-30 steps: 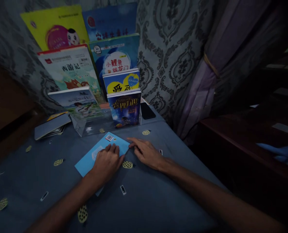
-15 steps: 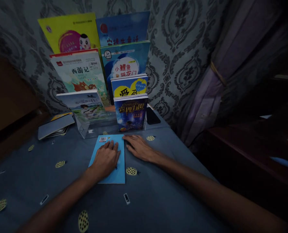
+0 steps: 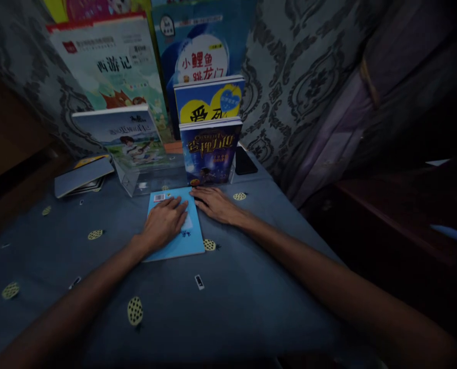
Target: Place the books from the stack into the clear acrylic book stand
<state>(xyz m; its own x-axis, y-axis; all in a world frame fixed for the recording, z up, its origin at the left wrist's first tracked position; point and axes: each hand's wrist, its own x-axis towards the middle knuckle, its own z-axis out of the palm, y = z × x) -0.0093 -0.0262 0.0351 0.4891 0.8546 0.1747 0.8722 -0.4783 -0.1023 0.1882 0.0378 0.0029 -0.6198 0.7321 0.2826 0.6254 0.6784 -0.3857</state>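
One light-blue book (image 3: 185, 243) lies flat on the patterned tablecloth (image 3: 247, 287) beneath my left hand (image 3: 163, 221), fingers extended, while my right hand (image 3: 215, 205), likewise unclenched, rests at its far right corner.

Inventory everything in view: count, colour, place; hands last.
Tablecloth: one, blue-grey, foreground.
Flat book: one, light blue, centre.
Stand: one, clear, beyond flat book.
Upright books: at least six, multicoloured, on stand.
Pile: uncounted, grey and yellow, left of stand.
Phone: one, black, right of stand.
Wall: one, grey, behind.
Curtain: one, purple, right.
Woodwork: one, brown, left.
Dark furniture: one, reddish, right.
Unclear items: several, blue and white, far right.
Left hand: one, bare, on flat book.
Right hand: one, bare, at book's upper right corner.
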